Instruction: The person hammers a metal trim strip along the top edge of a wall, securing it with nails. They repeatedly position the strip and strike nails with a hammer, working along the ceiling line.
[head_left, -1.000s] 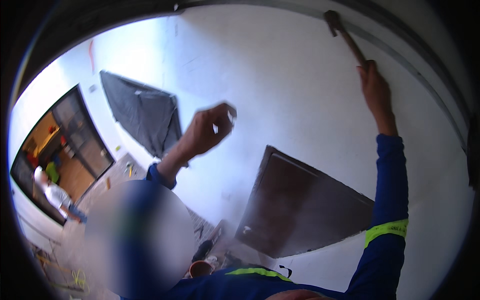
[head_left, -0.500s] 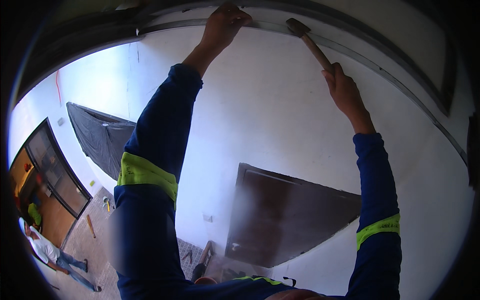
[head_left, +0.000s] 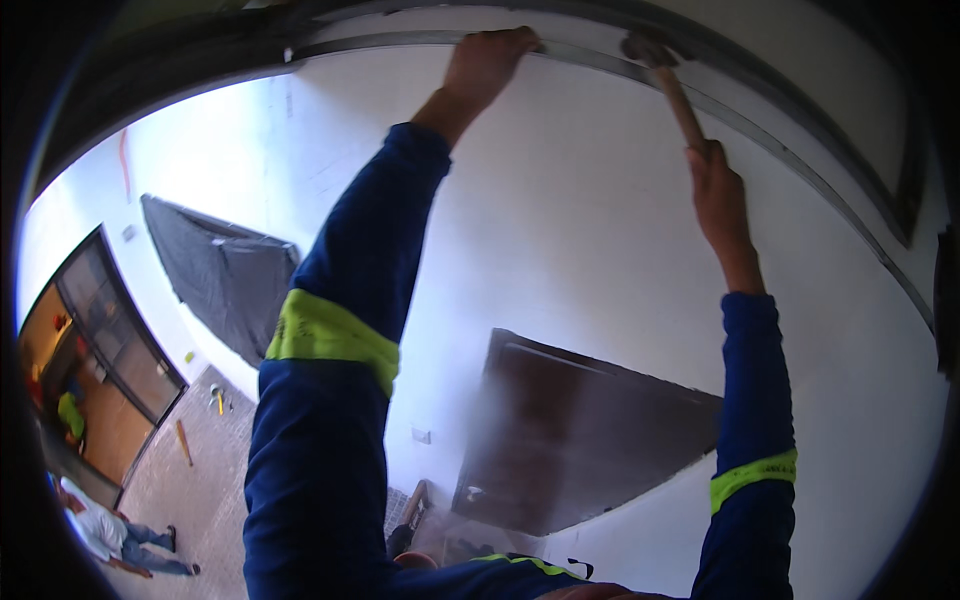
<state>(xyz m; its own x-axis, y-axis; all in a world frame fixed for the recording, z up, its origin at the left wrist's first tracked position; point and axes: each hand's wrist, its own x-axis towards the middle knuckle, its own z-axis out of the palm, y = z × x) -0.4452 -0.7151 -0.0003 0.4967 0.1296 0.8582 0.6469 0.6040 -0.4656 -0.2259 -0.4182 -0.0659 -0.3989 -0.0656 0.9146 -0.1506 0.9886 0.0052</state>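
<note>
The left hand [head_left: 487, 62] is raised overhead, fingers curled against the dark metal track [head_left: 400, 42] along the ceiling edge, seemingly gripping it. The right hand [head_left: 718, 190] is closed around the wooden handle of a hammer [head_left: 668, 75], whose head touches the same track.

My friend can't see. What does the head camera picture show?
A person in blue sleeves reaches up: the left hand presses a dark strip atop a white wall, and the right hand holds a hammer against it.
</note>
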